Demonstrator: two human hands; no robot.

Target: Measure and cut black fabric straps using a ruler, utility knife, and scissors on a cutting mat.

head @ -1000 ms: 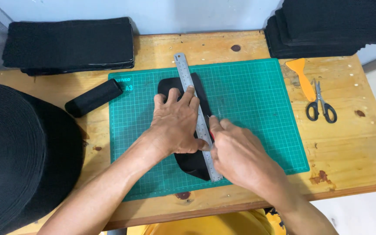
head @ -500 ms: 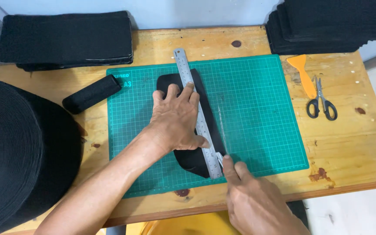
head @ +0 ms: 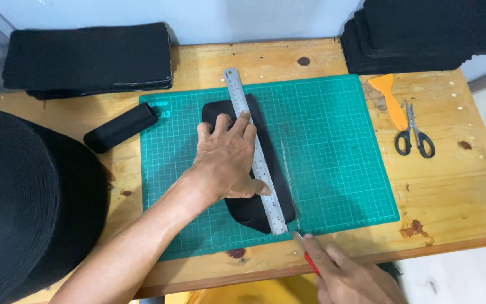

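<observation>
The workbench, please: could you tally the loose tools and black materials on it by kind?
Steel ruler: 1
Scissors: 1
Orange scraper: 1
Red-handled knife: 1
Green cutting mat: 1
Black piece under the ruler: 1
Black fabric stacks: 2
Black webbing roll: 1
Black pouch: 1
Total: 10

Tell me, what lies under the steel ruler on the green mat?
Under the steel ruler lies a black fabric piece on the green mat. The left hand covers part of it.

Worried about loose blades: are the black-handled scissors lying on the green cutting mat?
No, the black-handled scissors lie on bare wooden table, right of the green cutting mat.
</observation>
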